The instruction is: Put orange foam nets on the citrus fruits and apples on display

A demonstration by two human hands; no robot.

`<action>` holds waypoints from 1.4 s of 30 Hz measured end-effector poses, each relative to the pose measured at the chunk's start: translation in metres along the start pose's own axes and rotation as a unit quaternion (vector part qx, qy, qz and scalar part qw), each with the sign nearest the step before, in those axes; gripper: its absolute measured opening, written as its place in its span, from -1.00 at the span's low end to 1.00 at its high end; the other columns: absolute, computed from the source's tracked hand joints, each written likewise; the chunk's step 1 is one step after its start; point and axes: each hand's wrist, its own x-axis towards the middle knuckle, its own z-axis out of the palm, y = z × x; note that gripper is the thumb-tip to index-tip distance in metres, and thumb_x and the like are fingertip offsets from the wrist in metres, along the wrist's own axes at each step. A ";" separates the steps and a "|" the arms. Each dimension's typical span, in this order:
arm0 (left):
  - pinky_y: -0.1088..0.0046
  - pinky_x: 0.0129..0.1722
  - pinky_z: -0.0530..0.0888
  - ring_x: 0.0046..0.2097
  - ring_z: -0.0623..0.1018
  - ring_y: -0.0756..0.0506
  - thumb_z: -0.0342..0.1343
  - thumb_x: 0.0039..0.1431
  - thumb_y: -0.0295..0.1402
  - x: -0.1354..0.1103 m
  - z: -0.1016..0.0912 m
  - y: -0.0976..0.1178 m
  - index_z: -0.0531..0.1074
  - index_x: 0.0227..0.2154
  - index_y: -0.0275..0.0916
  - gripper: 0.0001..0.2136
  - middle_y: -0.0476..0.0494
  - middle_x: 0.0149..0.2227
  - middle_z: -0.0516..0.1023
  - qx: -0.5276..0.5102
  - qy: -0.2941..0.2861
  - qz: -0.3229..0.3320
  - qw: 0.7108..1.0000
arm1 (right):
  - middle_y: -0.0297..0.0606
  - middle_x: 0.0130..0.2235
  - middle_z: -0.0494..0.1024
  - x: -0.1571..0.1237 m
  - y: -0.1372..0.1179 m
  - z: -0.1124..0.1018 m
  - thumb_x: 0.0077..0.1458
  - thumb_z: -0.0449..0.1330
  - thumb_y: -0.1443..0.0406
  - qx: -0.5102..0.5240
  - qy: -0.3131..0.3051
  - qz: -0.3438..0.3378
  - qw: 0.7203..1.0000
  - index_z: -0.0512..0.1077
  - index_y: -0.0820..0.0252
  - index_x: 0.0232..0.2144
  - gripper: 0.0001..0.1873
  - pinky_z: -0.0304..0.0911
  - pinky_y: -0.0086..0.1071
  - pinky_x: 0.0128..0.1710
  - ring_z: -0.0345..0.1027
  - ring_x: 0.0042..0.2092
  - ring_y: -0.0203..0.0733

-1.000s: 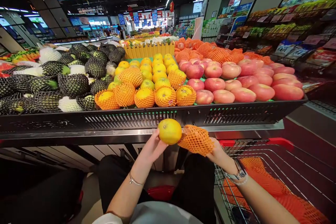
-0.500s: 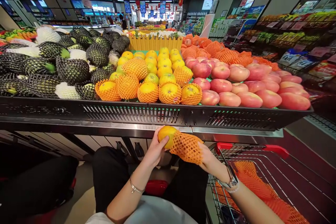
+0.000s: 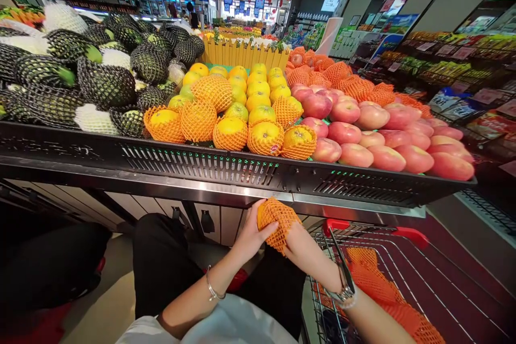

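Observation:
In front of the display's metal edge I hold an orange point(image 3: 261, 217), mostly covered by an orange foam net sleeve point(image 3: 279, 221). My left hand point(image 3: 250, 232) is closed around the fruit's left side, thumb pressed over the net. My right hand point(image 3: 301, 244) is at the sleeve's right end, its fingers hidden in or behind the mesh. Beyond my hands, oranges point(image 3: 258, 102) sit in rows, and the front ones wear the same foam nets. Red apples point(image 3: 373, 156) lie to their right.
A black slatted bin point(image 3: 201, 164) holds the fruit. Dark-netted green produce point(image 3: 107, 81) fills its left part. A wire shopping cart point(image 3: 318, 274) with red handle parts stands at my right, loose foam nets point(image 3: 374, 285) inside. Another person's dark-clothed leg point(image 3: 52, 263) is at left.
The foam net has slid left over the orange, leaving only a sliver of bare peel. My right hand has moved left, closer to my left hand. The view has shifted slightly.

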 end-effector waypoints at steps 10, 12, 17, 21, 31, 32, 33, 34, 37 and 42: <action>0.32 -0.13 0.47 0.04 0.47 -0.20 0.17 0.06 -0.08 0.008 -0.009 -0.011 0.37 -0.10 -0.11 -0.63 -0.12 -0.03 0.50 -0.208 0.012 -0.151 0.966 | -0.09 -0.05 0.57 -0.009 0.014 -0.019 0.22 0.07 0.28 0.067 0.113 0.082 0.988 0.47 0.18 -0.06 -0.71 0.41 -0.10 0.00 0.49 -0.05 0.02; 0.38 -0.13 0.46 0.03 0.48 -0.17 0.19 0.05 -0.11 0.010 -0.012 -0.009 0.35 -0.08 -0.08 -0.62 -0.08 -0.03 0.50 -0.197 0.030 -0.127 0.972 | -0.10 -0.05 0.57 -0.007 0.018 -0.021 0.18 0.12 0.30 0.087 0.099 0.093 0.987 0.46 0.18 -0.05 -0.71 0.43 -0.11 -0.02 0.50 -0.07 0.02; 0.38 -0.02 0.39 0.02 0.48 -0.15 0.23 0.02 -0.12 0.010 -0.010 -0.007 0.24 0.03 -0.06 -0.49 -0.09 -0.05 0.48 -0.161 0.071 -0.101 0.979 | -0.10 -0.02 0.52 0.002 0.021 -0.013 -0.01 0.16 0.51 0.125 0.004 0.119 0.985 0.30 0.18 0.08 -0.44 0.42 -0.13 -0.04 0.46 -0.03 -0.02; 0.33 0.07 0.33 0.05 0.44 -0.17 0.22 0.04 -0.09 0.006 -0.007 -0.010 0.10 0.18 -0.06 -0.34 -0.14 -0.05 0.42 -0.112 0.060 -0.100 0.987 | -0.02 0.13 0.34 0.001 0.019 0.001 -0.02 0.10 0.54 0.100 0.003 0.043 0.994 0.23 0.21 0.13 -0.38 0.16 -0.04 0.22 0.18 0.21 -0.01; 0.34 0.03 0.35 0.03 0.44 -0.16 0.21 0.05 -0.05 -0.009 0.003 -0.001 0.35 -0.07 -0.17 -0.55 -0.16 -0.05 0.47 -0.203 0.089 -0.099 0.970 | 0.02 -0.08 0.35 -0.007 -0.003 0.005 -0.05 0.07 0.45 -0.015 0.059 -0.069 0.996 0.30 0.27 -0.11 -0.62 0.20 0.23 0.09 0.20 0.07 0.15; 0.34 0.03 0.35 0.03 0.45 -0.16 0.21 0.05 -0.05 -0.012 0.006 0.001 0.38 -0.10 -0.18 -0.58 -0.15 -0.07 0.48 -0.232 0.099 -0.106 0.962 | 0.02 -0.09 0.34 -0.008 -0.006 0.003 -0.04 0.08 0.41 -0.026 0.084 -0.085 0.993 0.30 0.26 -0.15 -0.68 0.23 0.23 0.05 0.22 0.03 0.16; 0.34 0.03 0.36 0.03 0.45 -0.16 0.21 0.05 -0.06 -0.015 0.010 0.002 0.40 -0.12 -0.20 -0.59 -0.15 -0.07 0.49 -0.262 0.105 -0.117 0.952 | 0.01 -0.09 0.33 -0.009 -0.007 0.001 -0.02 0.09 0.36 -0.038 0.112 -0.098 0.988 0.29 0.23 -0.18 -0.72 0.26 0.21 0.01 0.24 0.00 0.15; 0.33 0.04 0.35 0.04 0.45 -0.17 0.19 0.07 -0.06 -0.018 0.013 0.005 0.41 -0.12 -0.21 -0.59 -0.16 -0.06 0.50 -0.289 0.101 -0.131 0.943 | 0.01 -0.08 0.33 -0.010 -0.008 0.000 0.00 0.09 0.33 -0.052 0.141 -0.106 0.983 0.28 0.22 -0.19 -0.74 0.29 0.19 -0.02 0.25 -0.02 0.15; 0.30 0.09 0.33 0.08 0.43 -0.21 0.13 0.11 -0.03 -0.023 0.020 0.014 0.44 -0.08 -0.29 -0.55 -0.23 -0.04 0.53 -0.348 0.041 -0.166 0.922 | 0.07 -0.03 0.32 -0.014 -0.007 -0.002 0.03 0.08 0.32 -0.103 0.183 -0.083 0.974 0.23 0.25 -0.06 -0.63 0.33 0.15 -0.05 0.26 0.02 0.19; 0.24 0.15 0.30 0.12 0.41 -0.22 0.21 0.06 -0.12 -0.025 0.024 0.013 0.40 -0.05 -0.24 -0.57 -0.22 0.00 0.51 -0.351 0.018 -0.135 0.926 | 0.22 0.07 0.28 -0.018 0.000 0.001 -0.06 0.04 0.42 -0.139 0.138 -0.032 0.980 0.02 0.38 0.16 -0.31 0.37 0.15 -0.05 0.23 0.12 0.28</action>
